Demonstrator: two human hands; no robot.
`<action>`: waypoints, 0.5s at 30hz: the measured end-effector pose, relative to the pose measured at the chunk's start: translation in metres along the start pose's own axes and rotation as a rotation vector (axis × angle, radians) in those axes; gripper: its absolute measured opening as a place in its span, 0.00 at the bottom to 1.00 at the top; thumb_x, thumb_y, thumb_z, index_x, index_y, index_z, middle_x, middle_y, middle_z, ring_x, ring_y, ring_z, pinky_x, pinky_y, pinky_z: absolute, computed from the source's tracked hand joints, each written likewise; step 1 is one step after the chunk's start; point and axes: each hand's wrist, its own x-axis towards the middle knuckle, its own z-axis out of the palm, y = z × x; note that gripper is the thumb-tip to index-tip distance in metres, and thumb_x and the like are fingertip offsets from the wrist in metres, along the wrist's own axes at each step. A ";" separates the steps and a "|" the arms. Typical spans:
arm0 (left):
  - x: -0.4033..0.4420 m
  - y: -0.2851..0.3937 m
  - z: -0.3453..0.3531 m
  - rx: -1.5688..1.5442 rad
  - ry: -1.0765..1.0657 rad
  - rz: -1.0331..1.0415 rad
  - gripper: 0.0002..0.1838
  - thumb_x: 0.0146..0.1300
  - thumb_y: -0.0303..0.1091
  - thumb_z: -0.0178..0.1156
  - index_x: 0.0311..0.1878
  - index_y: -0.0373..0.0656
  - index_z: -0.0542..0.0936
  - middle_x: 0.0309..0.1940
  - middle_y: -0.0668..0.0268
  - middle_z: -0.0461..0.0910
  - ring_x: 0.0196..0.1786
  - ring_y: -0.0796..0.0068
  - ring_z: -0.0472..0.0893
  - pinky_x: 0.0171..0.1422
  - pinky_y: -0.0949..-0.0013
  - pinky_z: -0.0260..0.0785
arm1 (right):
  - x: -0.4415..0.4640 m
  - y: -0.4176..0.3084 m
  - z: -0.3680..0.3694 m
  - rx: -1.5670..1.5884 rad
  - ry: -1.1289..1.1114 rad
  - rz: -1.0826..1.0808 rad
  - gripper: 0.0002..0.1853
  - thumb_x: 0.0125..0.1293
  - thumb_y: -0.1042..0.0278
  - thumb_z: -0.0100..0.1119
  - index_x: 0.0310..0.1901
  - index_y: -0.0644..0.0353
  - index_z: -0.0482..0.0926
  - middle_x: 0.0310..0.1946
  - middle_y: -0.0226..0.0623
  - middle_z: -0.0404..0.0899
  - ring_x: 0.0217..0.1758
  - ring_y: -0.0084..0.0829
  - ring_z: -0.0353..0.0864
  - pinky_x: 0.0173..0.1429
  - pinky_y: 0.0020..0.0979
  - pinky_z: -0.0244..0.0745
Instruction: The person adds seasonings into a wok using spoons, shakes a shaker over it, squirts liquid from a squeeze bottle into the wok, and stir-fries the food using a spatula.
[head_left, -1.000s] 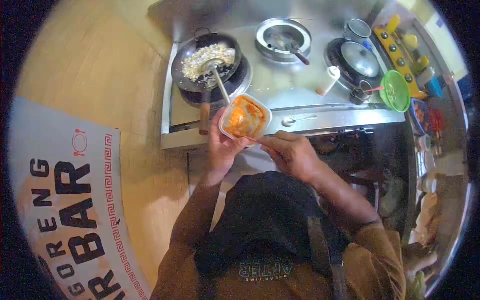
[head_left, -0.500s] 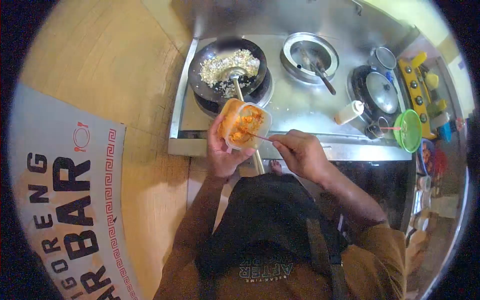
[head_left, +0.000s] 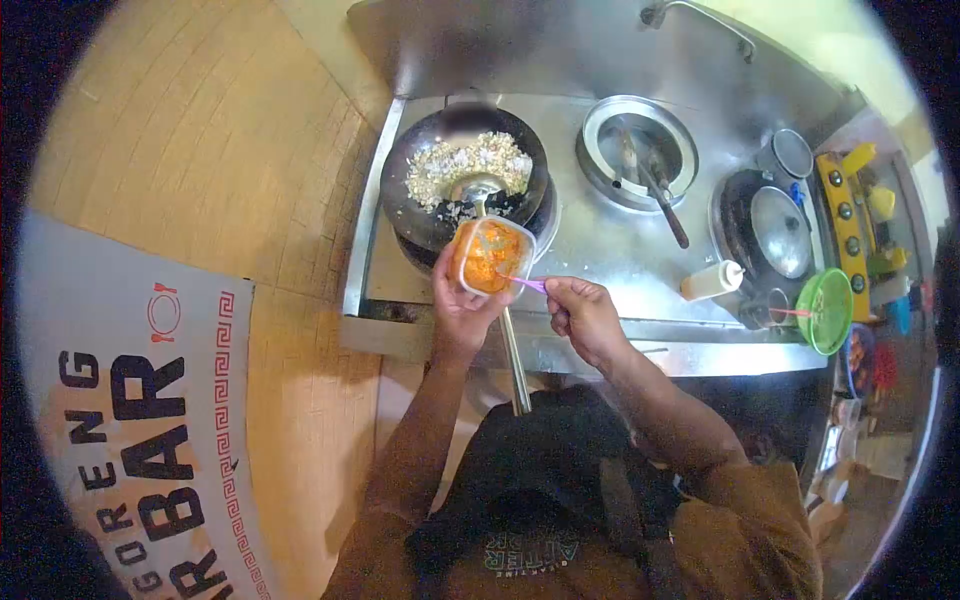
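My left hand [head_left: 463, 308] is wrapped round a clear plastic tub [head_left: 526, 262] of orange paste, tilted with its mouth toward me. Between the thumb and fingers of my right hand [head_left: 585, 315] is the handle of a small pink-purple spoon [head_left: 530, 284]; its bowl end is down in the paste. Just beyond the tub sits a black wok [head_left: 410, 205] holding pale rice-like food [head_left: 450, 165]. A metal ladle [head_left: 516, 375] rests in the wok, its head on the food and its long handle passing behind the tub toward me.
A steel pot ring [head_left: 590, 150] with a dark-handled utensil [head_left: 665, 210] stands right of the wok. Farther right are a squeeze bottle [head_left: 712, 281], a metal lid [head_left: 781, 232], a green basin [head_left: 825, 310] and a yellow knobbed panel [head_left: 845, 235]. A printed banner [head_left: 130, 290] hangs at left.
The camera view has shifted, so the stove sits lower in the picture. The tub is tipped more toward me, and more of the spoon's handle shows as my right hand sits lower.
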 end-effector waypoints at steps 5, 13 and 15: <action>0.015 -0.029 -0.033 -0.021 0.075 0.053 0.46 0.49 0.22 0.68 0.68 0.42 0.51 0.63 0.57 0.61 0.63 0.61 0.68 0.66 0.56 0.66 | 0.013 -0.019 -0.009 0.011 0.036 -0.045 0.08 0.66 0.66 0.56 0.35 0.61 0.80 0.20 0.26 0.72 0.17 0.18 0.65 0.21 0.22 0.61; -0.009 0.008 -0.089 0.083 0.401 -0.076 0.42 0.53 0.32 0.69 0.67 0.44 0.54 0.61 0.62 0.66 0.61 0.65 0.70 0.65 0.59 0.67 | 0.083 -0.062 -0.041 -0.366 0.155 -0.266 0.12 0.65 0.64 0.56 0.35 0.65 0.81 0.19 0.28 0.71 0.19 0.20 0.69 0.23 0.25 0.64; -0.028 0.028 -0.103 0.057 0.490 -0.046 0.42 0.53 0.34 0.69 0.67 0.46 0.54 0.61 0.62 0.65 0.61 0.64 0.70 0.64 0.59 0.67 | 0.135 -0.063 -0.046 -0.941 0.151 -0.703 0.13 0.65 0.62 0.56 0.37 0.64 0.82 0.21 0.37 0.77 0.21 0.30 0.75 0.28 0.32 0.71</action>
